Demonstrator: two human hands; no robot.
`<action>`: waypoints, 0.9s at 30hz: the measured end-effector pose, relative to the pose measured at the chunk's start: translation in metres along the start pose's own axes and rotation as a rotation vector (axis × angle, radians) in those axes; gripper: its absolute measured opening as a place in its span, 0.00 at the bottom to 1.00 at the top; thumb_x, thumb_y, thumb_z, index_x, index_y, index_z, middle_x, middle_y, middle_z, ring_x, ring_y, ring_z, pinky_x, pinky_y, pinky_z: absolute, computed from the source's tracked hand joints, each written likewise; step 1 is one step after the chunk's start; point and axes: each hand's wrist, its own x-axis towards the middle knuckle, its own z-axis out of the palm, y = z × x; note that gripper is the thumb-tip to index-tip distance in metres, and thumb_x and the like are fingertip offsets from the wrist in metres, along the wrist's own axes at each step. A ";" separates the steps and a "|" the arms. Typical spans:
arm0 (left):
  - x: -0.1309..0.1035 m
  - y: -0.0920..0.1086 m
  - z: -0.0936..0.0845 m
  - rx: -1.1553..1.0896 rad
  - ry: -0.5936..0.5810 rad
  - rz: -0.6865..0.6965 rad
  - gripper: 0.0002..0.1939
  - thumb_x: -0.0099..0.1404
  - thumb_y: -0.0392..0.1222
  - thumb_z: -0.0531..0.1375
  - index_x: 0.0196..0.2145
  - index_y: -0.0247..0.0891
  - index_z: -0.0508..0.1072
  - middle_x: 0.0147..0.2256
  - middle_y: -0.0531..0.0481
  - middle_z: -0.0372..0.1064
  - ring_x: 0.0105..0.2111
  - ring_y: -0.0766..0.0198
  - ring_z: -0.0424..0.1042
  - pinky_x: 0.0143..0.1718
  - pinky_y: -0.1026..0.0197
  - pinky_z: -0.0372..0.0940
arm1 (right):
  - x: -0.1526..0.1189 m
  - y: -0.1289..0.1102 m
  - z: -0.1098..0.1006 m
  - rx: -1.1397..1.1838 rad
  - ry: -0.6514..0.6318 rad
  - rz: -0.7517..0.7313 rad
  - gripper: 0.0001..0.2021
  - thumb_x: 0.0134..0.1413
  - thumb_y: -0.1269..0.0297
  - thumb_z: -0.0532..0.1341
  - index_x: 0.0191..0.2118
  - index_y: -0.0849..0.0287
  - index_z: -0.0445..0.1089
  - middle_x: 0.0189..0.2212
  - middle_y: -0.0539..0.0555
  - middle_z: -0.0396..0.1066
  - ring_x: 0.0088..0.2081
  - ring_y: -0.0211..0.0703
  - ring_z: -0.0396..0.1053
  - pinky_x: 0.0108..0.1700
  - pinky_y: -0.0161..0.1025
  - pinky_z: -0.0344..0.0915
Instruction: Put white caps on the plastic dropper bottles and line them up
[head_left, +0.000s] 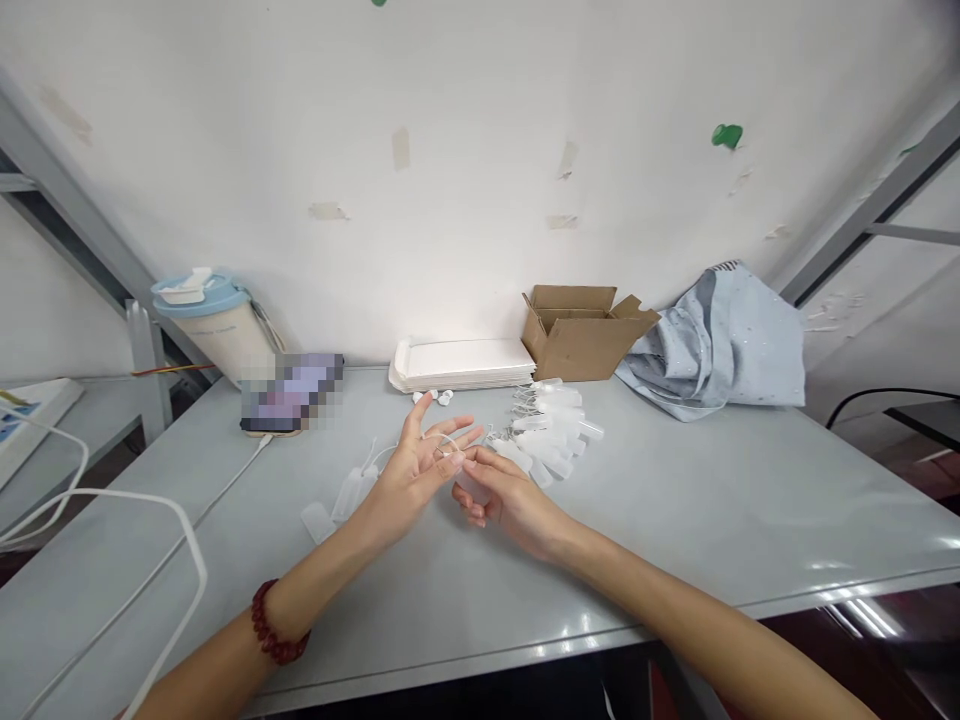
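Observation:
My left hand [424, 463] has its thumb and a finger pinched on a thin white loop [450, 440], the other fingers spread. Close against it on the right, my right hand [506, 490] has thumb and index together at the same loop, and a translucent tag [472, 487] shows partly between its fingers. Just beyond my right hand lies a pile of translucent white tags [551, 430] with thin wire ends. A few more tags [354, 492] with white loops rest left of my left wrist.
Along the wall stand a cup [217, 325], a phone [292, 392] on a cable, a stack of white envelopes [465, 365], an open cardboard box [577, 345] and grey-blue cloth [720, 345]. Small white pieces [445, 398] lie before the envelopes. A white cable [187, 530] crosses the grey table [675, 510].

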 end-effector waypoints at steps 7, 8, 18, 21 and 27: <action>0.002 0.012 -0.007 0.187 0.147 -0.118 0.40 0.55 0.43 0.65 0.59 0.44 0.48 0.37 0.51 0.67 0.45 0.61 0.67 0.50 0.54 0.57 | 0.000 -0.001 -0.001 0.020 0.014 -0.015 0.10 0.55 0.56 0.57 0.35 0.58 0.62 0.21 0.46 0.58 0.21 0.31 0.52 0.26 0.33 0.49; 0.002 0.013 -0.006 0.192 0.142 -0.111 0.40 0.55 0.43 0.65 0.60 0.43 0.47 0.35 0.53 0.67 0.43 0.62 0.67 0.50 0.55 0.57 | 0.000 -0.001 -0.001 0.018 0.015 -0.014 0.10 0.55 0.56 0.57 0.35 0.58 0.62 0.21 0.46 0.58 0.21 0.31 0.52 0.26 0.33 0.49; 0.001 0.019 -0.009 0.028 0.022 -0.083 0.50 0.53 0.36 0.66 0.64 0.44 0.38 0.33 0.54 0.69 0.39 0.62 0.69 0.48 0.54 0.60 | -0.002 -0.004 -0.001 0.077 -0.040 -0.007 0.08 0.56 0.58 0.56 0.34 0.58 0.62 0.21 0.46 0.56 0.21 0.32 0.52 0.27 0.33 0.49; 0.000 0.020 -0.009 0.037 -0.031 -0.093 0.45 0.55 0.38 0.64 0.63 0.46 0.43 0.36 0.53 0.69 0.38 0.62 0.70 0.47 0.54 0.60 | -0.001 -0.004 -0.002 0.076 -0.053 -0.009 0.08 0.56 0.58 0.57 0.35 0.57 0.62 0.21 0.46 0.56 0.21 0.32 0.52 0.27 0.33 0.49; 0.001 0.016 -0.006 0.214 0.087 -0.033 0.32 0.53 0.41 0.66 0.54 0.40 0.59 0.31 0.55 0.66 0.33 0.67 0.67 0.41 0.60 0.62 | -0.001 -0.003 -0.002 0.066 -0.034 -0.043 0.09 0.56 0.58 0.57 0.33 0.58 0.62 0.21 0.46 0.57 0.21 0.32 0.51 0.26 0.33 0.49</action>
